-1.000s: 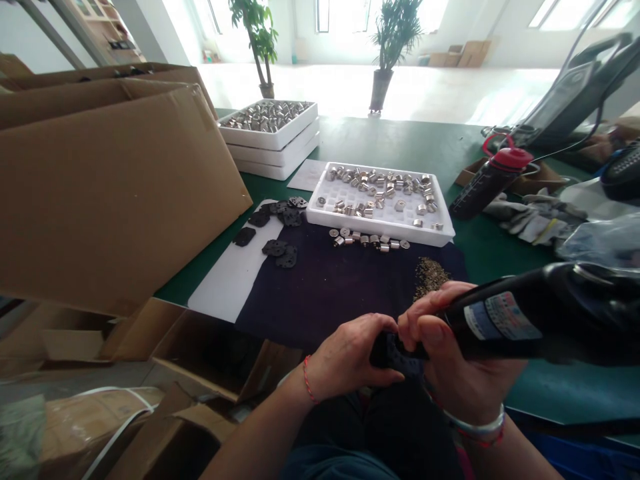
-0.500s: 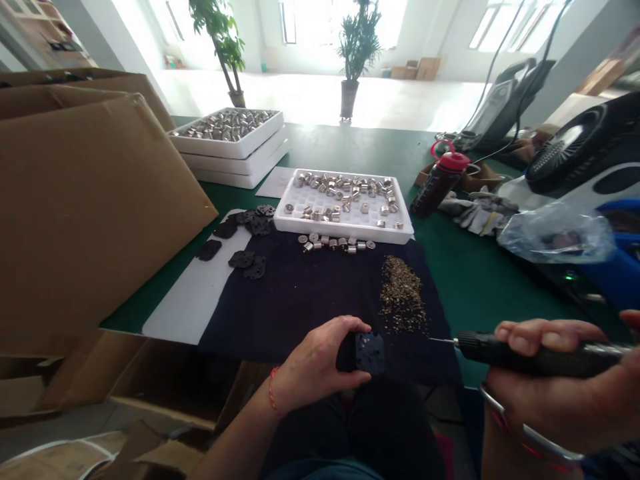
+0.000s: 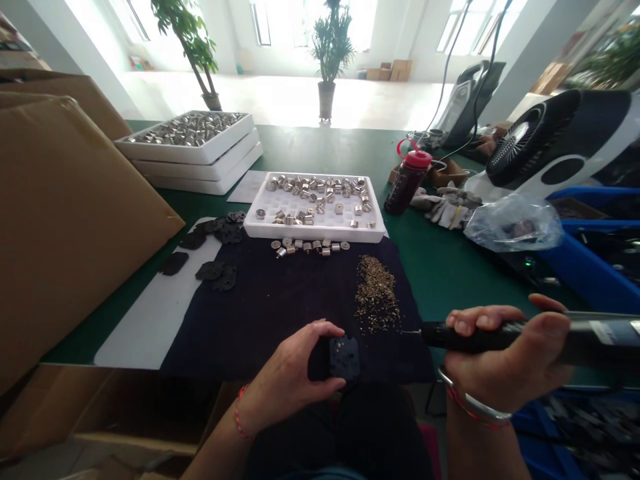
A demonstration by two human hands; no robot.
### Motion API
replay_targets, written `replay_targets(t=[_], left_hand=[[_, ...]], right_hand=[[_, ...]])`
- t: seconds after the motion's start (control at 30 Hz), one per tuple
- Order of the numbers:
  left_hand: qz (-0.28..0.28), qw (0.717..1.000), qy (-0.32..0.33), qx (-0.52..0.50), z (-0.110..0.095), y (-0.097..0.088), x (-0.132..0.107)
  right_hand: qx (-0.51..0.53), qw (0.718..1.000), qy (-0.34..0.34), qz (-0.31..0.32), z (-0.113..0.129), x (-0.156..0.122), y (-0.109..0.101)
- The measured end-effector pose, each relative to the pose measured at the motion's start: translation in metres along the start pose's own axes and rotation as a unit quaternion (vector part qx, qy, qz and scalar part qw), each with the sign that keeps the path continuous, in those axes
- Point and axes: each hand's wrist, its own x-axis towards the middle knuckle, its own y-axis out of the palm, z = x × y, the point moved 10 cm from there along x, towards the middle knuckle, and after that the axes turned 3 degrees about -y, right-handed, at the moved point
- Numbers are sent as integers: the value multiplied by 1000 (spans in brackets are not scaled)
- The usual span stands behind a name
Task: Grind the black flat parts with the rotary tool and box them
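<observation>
A dark perforated plate [image 3: 344, 357] sits in the person's left hand [image 3: 290, 377], held just above the near edge of the bench, over a dark cloth mat [image 3: 270, 333]. The left fingers [image 3: 313, 331] curl over the plate and grip it, leaving its face showing. The right hand [image 3: 503, 353] is closed around a black rotary tool [image 3: 480, 337], its fingers [image 3: 473, 321] wrapped across the tool's body. The tool's thin bit [image 3: 411, 331] points toward the plate but stays apart from it, right beside a pile of brass-coloured filings [image 3: 376, 293] on the mat.

At the mat's far edge, a row of small metal cylinders [image 3: 310, 248] stands in front of a white foam tray [image 3: 315, 233] holding more of them. Further dark plates [image 3: 215, 270] lie on a white board [image 3: 150, 327] along the bench's left side, and 3 stacked white trays [image 3: 187, 153] sit behind them. Toward the right edge of the green bench [image 3: 440, 280] are a bottle with a red cap [image 3: 407, 183], work gloves [image 3: 445, 211], a plastic bag [image 3: 513, 223] and a fan [image 3: 545, 137].
</observation>
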Motion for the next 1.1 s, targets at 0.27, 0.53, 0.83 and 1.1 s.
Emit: replay_targets(t=[0.27,0.53,0.83,1.1], left_hand=[[13,1000,-24,-10,3,2,0],[13,999,-9,-30,1,3,1],[23,998,-26,-46,-1,4,5],[20,997,-13,-70,0,5,6]], right_hand=[[-4,1000,2,3,-3,-1,3],[3,1000,6,8,-4,-2,5],[32,998,25,55,23,-20,38],[94,979,106,147,18,-58,89]])
